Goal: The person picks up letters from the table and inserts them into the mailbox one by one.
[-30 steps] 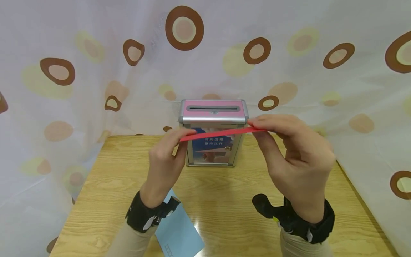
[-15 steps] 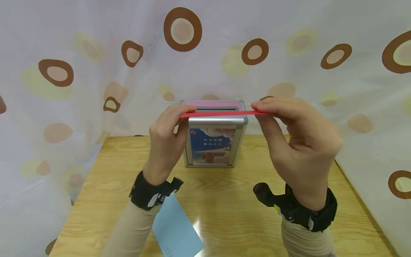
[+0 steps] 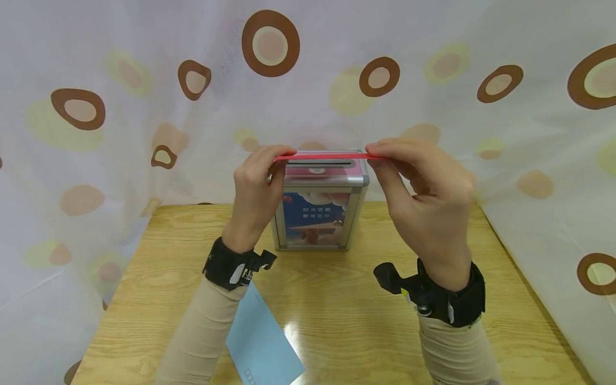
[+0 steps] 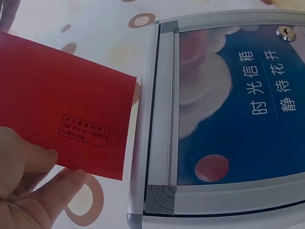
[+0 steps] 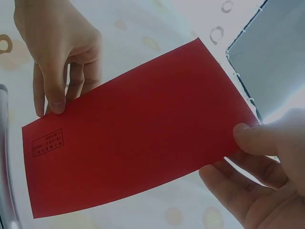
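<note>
A red envelope is stretched level between both hands, seen nearly edge-on in the head view. My left hand pinches one end and my right hand pinches the other. In the right wrist view the envelope's broad red face shows a small printed box near one corner. Behind it stands a letter box with silver edges and a pink top. The envelope overlaps the top's slot in the head view, and the left wrist view shows its lower edge apart from the box front.
A light blue envelope lies on the wooden table, near my left forearm. A patterned curtain hangs behind the box and along both sides. The box front carries a small lock.
Both hands have lifted the red envelope and brought it from in front of the box's front panel to the level of its top. It has turned more level.
</note>
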`<move>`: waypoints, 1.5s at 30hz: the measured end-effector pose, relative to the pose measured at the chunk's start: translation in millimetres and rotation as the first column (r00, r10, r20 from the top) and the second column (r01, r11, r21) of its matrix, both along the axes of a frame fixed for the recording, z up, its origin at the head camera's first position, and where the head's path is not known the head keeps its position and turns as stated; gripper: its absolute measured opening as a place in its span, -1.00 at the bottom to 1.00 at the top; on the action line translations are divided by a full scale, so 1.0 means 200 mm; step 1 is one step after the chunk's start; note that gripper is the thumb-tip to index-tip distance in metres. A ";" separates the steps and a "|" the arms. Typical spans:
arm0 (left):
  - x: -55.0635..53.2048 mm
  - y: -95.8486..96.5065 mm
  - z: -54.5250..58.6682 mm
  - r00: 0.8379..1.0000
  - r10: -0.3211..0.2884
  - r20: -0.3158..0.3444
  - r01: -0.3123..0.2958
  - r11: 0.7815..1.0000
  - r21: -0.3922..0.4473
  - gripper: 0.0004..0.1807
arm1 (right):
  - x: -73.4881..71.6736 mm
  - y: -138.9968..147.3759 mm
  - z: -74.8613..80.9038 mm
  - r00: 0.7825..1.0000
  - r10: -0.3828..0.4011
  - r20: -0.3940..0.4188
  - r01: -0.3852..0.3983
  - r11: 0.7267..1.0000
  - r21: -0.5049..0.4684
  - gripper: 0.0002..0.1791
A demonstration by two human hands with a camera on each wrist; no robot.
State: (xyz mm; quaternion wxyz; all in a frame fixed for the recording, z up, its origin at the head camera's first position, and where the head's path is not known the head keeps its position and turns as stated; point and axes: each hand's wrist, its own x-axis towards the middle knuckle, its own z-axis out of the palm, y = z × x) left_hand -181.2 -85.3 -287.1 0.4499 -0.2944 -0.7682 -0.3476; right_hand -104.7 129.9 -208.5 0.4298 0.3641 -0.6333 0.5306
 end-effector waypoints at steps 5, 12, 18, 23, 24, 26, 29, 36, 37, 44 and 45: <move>-0.02 0.00 -0.02 1.000 -0.006 0.020 0.007 1.000 -0.024 -0.82 | -0.02 0.00 -0.02 1.000 0.013 0.022 -0.014 1.000 0.021 -0.84; -0.04 0.00 -0.04 0.997 -0.007 0.077 0.011 0.999 -0.042 -0.80 | -0.03 -0.01 -0.03 0.998 -0.036 0.052 0.033 0.998 0.059 -0.84; -0.05 -0.01 -0.06 0.995 -0.009 0.098 0.014 0.999 -0.052 -0.80 | -0.03 -0.01 -0.03 0.997 -0.047 0.066 0.043 0.997 0.065 -0.86; -0.05 -0.02 -0.06 0.995 0.001 0.102 0.005 0.998 -0.061 -0.81 | -0.04 -0.01 -0.04 0.996 -0.053 0.071 0.047 0.996 0.073 -0.86; -0.05 -0.02 -0.06 0.995 0.006 0.099 0.000 0.998 -0.063 -0.82 | -0.04 -0.01 -0.04 0.996 -0.055 0.069 0.050 0.996 0.072 -0.86; -0.04 -0.02 -0.05 0.996 0.021 0.087 -0.015 0.997 -0.070 -0.83 | -0.06 -0.01 -0.04 0.996 -0.062 0.061 0.058 0.996 0.069 -0.86; 0.00 -0.02 0.00 0.998 0.039 0.051 -0.036 0.997 -0.062 -0.85 | -0.08 0.00 -0.04 0.996 -0.078 0.047 0.075 0.995 0.064 -0.86; 0.12 0.00 0.14 0.996 0.003 -0.087 0.003 0.997 0.075 -0.83 | -0.10 -0.01 -0.04 0.992 -0.119 0.033 0.115 0.989 0.095 -0.88; 0.14 0.01 0.17 0.994 0.003 -0.108 0.007 0.996 0.091 -0.83 | -0.10 -0.01 -0.04 0.991 -0.130 0.029 0.127 0.987 0.102 -0.89; 0.23 0.03 0.27 0.973 0.012 -0.230 0.024 0.987 0.156 -0.87 | -0.13 0.00 -0.07 0.985 -0.171 0.017 0.167 0.977 0.135 -0.88; 0.23 0.03 0.27 0.971 0.011 -0.239 0.029 0.987 0.160 -0.89 | -0.14 0.00 -0.07 0.986 -0.165 0.023 0.160 0.978 0.135 -0.87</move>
